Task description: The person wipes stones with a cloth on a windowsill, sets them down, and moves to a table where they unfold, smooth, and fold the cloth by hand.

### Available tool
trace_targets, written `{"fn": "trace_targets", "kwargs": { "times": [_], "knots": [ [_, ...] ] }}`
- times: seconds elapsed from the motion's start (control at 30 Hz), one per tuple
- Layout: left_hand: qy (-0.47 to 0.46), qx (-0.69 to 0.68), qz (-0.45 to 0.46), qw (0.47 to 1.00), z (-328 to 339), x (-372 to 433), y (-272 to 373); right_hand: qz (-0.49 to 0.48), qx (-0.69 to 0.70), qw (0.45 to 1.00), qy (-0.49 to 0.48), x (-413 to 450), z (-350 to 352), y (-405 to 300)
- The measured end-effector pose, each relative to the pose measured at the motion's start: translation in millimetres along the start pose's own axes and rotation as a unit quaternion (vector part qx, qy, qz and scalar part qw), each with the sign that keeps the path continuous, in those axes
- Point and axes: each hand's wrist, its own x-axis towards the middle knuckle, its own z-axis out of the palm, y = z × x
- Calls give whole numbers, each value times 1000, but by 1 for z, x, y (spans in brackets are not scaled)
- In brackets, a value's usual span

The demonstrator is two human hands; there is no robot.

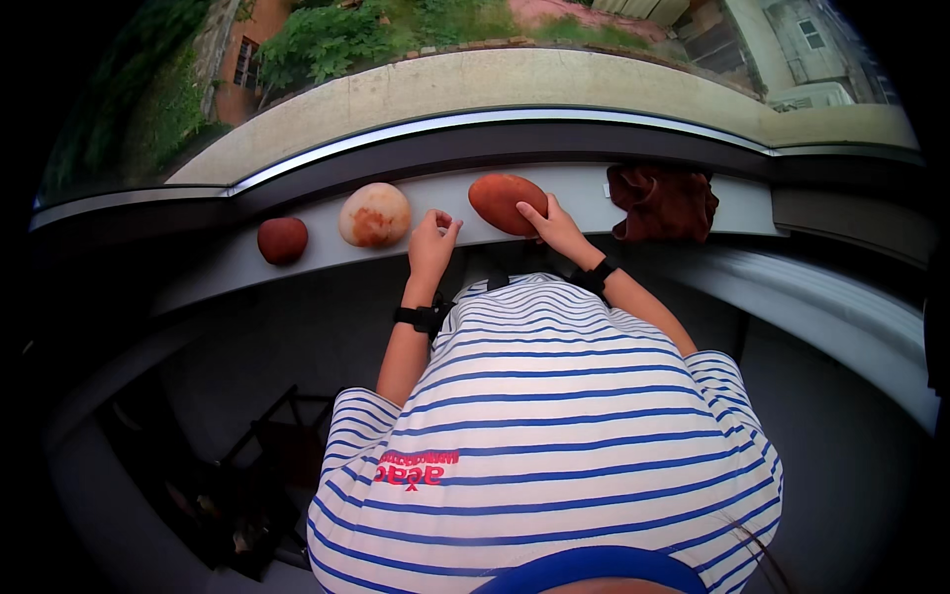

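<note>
My right hand [558, 226] grips the right end of a smooth reddish-brown oval stone [506, 203], its thumb on top and the other fingers hidden underneath. The stone is tilted at the sill's front edge. Loosely curled, my left hand [433, 241] hovers by the sill with nothing visible in it. Just left of that hand sits a rounded cream stone [375, 215] with rusty orange patches. Farther left stands a smaller dark red rounded stone [282, 240].
A crumpled dark brown cloth [660, 204] lies on the right of the pale windowsill [438, 191], over a small white piece. The window frame [512, 134] runs behind. A pale ribbed panel [801, 304] is at right, and a dark chair [286, 442] stands at lower left.
</note>
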Motion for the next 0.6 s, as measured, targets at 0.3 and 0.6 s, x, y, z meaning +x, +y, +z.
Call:
{"fn": "trace_targets", "kwargs": {
  "times": [0.3, 0.6],
  "knots": [
    [-129, -301, -87, 941, 8, 10, 0, -32, -14, 999, 12, 3, -2, -9],
    [-137, -332, -16, 933, 34, 28, 10, -87, -97, 991, 23, 21, -7, -11]
  ]
}}
